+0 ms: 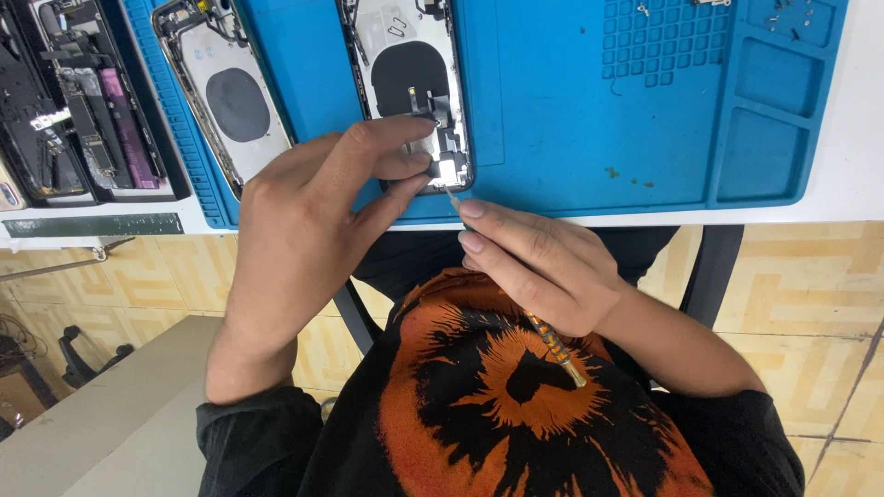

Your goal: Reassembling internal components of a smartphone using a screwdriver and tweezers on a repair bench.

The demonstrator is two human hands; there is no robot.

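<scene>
- Phone shell [412, 87], opened with its back plate and dark round coil showing, lies on the blue mat [552, 110] at the near edge of the desk [861, 175], just left of the mat's middle.
- My left hand [304, 230] reaches over the near end of that shell; I see its fingers [387, 133] curled onto the lower corner, pinning it down.
- My right hand [543, 267] sits just near of the shell, its fingers closed around a thin screwdriver [552, 348] with an orange-banded handle.
- I see the screwdriver's tip touching the shell's near edge, right by the left thumb.
- A second opened phone shell [226, 92] lies to the left, half on the mat.
- Farther left, a black tray [83, 101] holds phone boards and parts.
- Small screws [792, 18] lie in the mat's far right compartments.
</scene>
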